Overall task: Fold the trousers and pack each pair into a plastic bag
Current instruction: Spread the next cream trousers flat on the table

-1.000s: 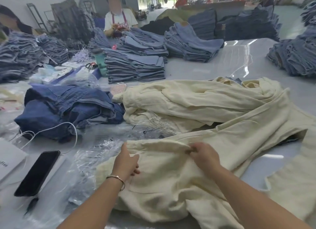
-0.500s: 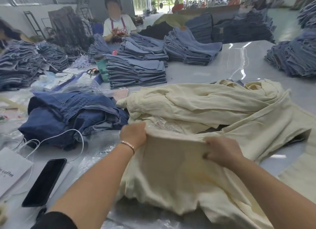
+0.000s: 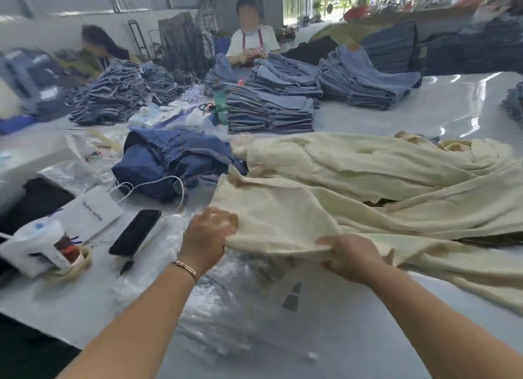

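Observation:
A pair of cream trousers [image 3: 271, 217] is lifted off the table in front of me, folded over toward the far side. My left hand [image 3: 208, 237] grips its near left edge. My right hand [image 3: 351, 255] grips the near edge further right, fingers curled under the cloth. More cream trousers [image 3: 382, 163] lie rumpled behind and to the right. Clear plastic bags [image 3: 226, 299] lie flat on the table under my hands.
A dark blue denim heap [image 3: 169, 163] sits at left centre. A black phone [image 3: 135, 231], a white paper bag [image 3: 90, 211] and a cup in a bag [image 3: 42, 248] lie at left. Stacks of folded jeans [image 3: 268, 112] and two seated people fill the far side.
Both hands have raised the cream trousers' edge and carried it away from me, folding the cloth over. The plastic bags beneath now show. The view has shifted left.

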### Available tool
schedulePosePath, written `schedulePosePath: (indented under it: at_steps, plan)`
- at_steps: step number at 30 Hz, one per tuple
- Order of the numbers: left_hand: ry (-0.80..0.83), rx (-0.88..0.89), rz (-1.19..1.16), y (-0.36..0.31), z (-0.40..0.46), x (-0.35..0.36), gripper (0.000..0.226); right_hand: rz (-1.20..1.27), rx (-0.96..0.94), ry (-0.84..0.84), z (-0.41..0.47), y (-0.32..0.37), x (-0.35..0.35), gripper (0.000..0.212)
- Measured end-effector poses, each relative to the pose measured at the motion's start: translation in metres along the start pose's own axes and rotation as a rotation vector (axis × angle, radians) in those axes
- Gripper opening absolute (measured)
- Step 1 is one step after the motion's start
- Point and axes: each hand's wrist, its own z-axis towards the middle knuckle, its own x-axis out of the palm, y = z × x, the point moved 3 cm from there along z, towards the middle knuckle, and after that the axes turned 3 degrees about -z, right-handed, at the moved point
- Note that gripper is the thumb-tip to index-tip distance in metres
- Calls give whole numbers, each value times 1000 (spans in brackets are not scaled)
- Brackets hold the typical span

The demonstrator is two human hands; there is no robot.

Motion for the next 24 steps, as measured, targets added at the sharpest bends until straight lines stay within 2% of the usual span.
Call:
schedulePosePath:
  at_steps: [2,4,6,10,12,14,17,18,21,22,23,24]
  plan:
    - [460,-116,61,-3,-46,27,41,-80,-57,179,-16,3,37,44]
    - [676,-187,130,-9,-81,39,49,-103,-82,288,-33,-2,63,46]
    - [655,-248,159,-13,-94,36,56,-152,-101,289,-44,-7,75,47]
    - [212,-386,114,-27,-87,-3,62,-176,-185,148,-62,-5,72,42]
    - [92,-387,131,-29,-89,-16,66,-127,-222,164,-75,3,73,39]
    - [239,-394,188,-30,-101,-17,69,-82,-268,293,-92,14,81,38]
    - [698,-389,272,-31,-138,3,63,10,-338,477,-112,32,94,44]
    - [805,-386,289,-32,-148,9,61,90,-336,535,-117,35,95,48]
    - [901,-431,288,-33,-148,14,50,570,-209,778,-129,34,97,65]
    - [915,-450,310,-33,-141,15,44,702,-163,791,-130,32,96,65]
    - [904,-471,345,-33,-131,15,41,754,-148,713,-129,29,94,56]
    - [856,-488,372,-35,-119,16,40,705,-141,541,-124,24,89,46]
